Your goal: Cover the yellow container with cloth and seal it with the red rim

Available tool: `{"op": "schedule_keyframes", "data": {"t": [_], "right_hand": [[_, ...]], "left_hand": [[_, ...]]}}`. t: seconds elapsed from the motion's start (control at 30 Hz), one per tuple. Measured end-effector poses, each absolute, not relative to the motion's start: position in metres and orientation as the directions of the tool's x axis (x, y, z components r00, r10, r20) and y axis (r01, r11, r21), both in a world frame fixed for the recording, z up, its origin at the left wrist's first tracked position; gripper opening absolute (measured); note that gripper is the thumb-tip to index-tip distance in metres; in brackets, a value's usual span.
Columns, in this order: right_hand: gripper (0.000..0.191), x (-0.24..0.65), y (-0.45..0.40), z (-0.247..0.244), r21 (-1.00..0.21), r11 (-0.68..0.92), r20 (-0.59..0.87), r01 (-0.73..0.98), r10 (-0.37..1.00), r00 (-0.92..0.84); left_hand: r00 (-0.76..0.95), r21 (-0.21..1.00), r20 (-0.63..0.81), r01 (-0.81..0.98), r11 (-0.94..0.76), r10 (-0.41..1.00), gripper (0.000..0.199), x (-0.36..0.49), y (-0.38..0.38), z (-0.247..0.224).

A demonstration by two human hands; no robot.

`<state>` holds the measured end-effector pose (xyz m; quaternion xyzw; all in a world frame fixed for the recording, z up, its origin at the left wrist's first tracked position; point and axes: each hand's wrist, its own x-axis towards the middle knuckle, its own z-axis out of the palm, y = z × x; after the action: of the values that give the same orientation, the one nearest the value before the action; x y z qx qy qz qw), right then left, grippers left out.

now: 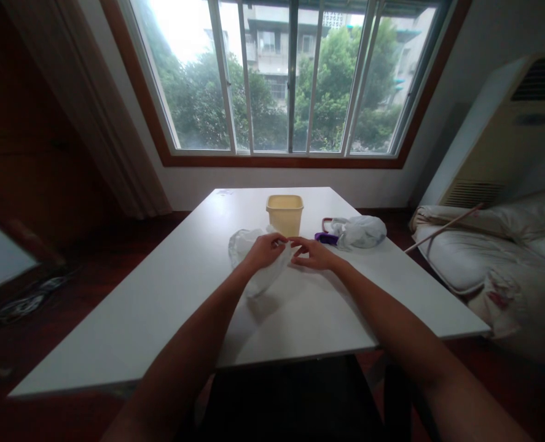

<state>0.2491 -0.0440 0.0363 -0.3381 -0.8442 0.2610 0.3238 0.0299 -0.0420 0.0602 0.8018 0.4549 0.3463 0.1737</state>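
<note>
A translucent white plastic bag [265,279] hangs from my left hand [267,248], whose fingers are closed on its edge. The bag is held just above the white table and spreads to both sides of that hand. My right hand [313,253] is beside the bag's right edge, its index fingertip close to my left fingertips. Its thumb and fingers are apart, with nothing visibly gripped between them. Right behind the hands stands a yellow plastic bin [285,215], upright; its lower part is partly hidden by the bag and my fingers.
On the white table [171,307], to the right, lie a bunched white plastic bag [362,231], a purple object [326,238] and a reddish handle-like piece [325,225]. A covered sofa [456,258] with a thin stick [445,228] stands beyond the table's right edge.
</note>
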Motion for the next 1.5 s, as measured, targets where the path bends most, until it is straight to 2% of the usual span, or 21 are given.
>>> {"op": "schedule_keyframes", "data": {"t": [0.07,0.17,0.27,0.4,0.43,0.5,0.6,0.67,0.83,1.0,1.13,1.23,1.33,1.5], "right_hand": [[0.050,0.249,-0.043,0.038,-0.643,0.654,0.398,0.399,0.730,-0.556],[0.020,0.251,-0.040,0.043,-0.595,0.661,0.438,0.458,0.744,-0.505],[0.014,0.257,-0.039,0.050,-0.582,0.643,0.490,0.497,0.765,-0.418],[0.015,0.264,-0.039,0.056,-0.635,0.605,0.562,0.480,0.788,-0.251],[0.016,0.266,-0.039,0.057,-0.649,0.602,0.576,0.465,0.788,-0.218],[0.019,0.270,-0.037,0.058,-0.668,0.602,0.599,0.438,0.784,-0.163],[0.019,0.277,-0.032,0.058,-0.680,0.586,0.614,0.440,0.784,-0.096],[0.018,0.284,-0.028,0.057,-0.679,0.572,0.619,0.460,0.783,-0.059],[0.020,0.298,-0.021,0.054,-0.696,0.507,0.606,0.509,0.795,0.037],[0.026,0.310,-0.018,0.052,-0.747,0.423,0.555,0.512,0.822,0.130],[0.025,0.317,-0.017,0.051,-0.790,0.303,0.483,0.532,0.843,0.237],[0.040,0.322,-0.016,0.053,-0.827,0.257,0.459,0.501,0.822,0.337],[0.057,0.329,-0.013,0.054,-0.865,0.209,0.425,0.455,0.788,0.446],[0.058,0.338,-0.005,0.052,-0.897,0.205,0.399,0.393,0.759,0.514]], "left_hand": [[0.339,0.684,0.459,0.455,-0.571,0.821,0.031,0.038,-0.044,0.059],[0.316,0.727,0.505,0.345,-0.593,0.803,0.048,0.043,-0.046,0.056],[0.361,0.683,0.524,0.362,-0.634,0.771,0.064,0.042,-0.047,0.052],[0.444,0.523,0.484,0.544,-0.656,0.754,0.087,0.037,-0.049,0.050],[0.460,0.473,0.463,0.596,-0.650,0.758,0.088,0.035,-0.049,0.049],[0.478,0.398,0.405,0.675,-0.621,0.779,0.073,0.032,-0.047,0.048],[0.448,0.421,0.351,0.709,-0.566,0.822,0.039,0.028,-0.042,0.047],[0.384,0.511,0.376,0.673,-0.534,0.843,0.035,0.025,-0.038,0.049],[0.149,0.751,0.442,0.477,-0.456,0.884,0.042,0.016,-0.027,0.055],[-0.131,0.895,0.427,0.207,-0.396,0.895,0.041,0.006,-0.017,0.058],[-0.367,0.925,0.362,0.026,-0.380,0.857,0.040,-0.006,-0.008,0.063],[-0.524,0.916,0.303,-0.070,-0.395,0.796,0.042,-0.020,0.000,0.069],[-0.651,0.900,0.254,-0.113,-0.421,0.716,0.043,-0.037,0.007,0.074],[-0.791,0.869,0.233,-0.091,-0.486,0.566,0.030,-0.063,0.015,0.079]]}}
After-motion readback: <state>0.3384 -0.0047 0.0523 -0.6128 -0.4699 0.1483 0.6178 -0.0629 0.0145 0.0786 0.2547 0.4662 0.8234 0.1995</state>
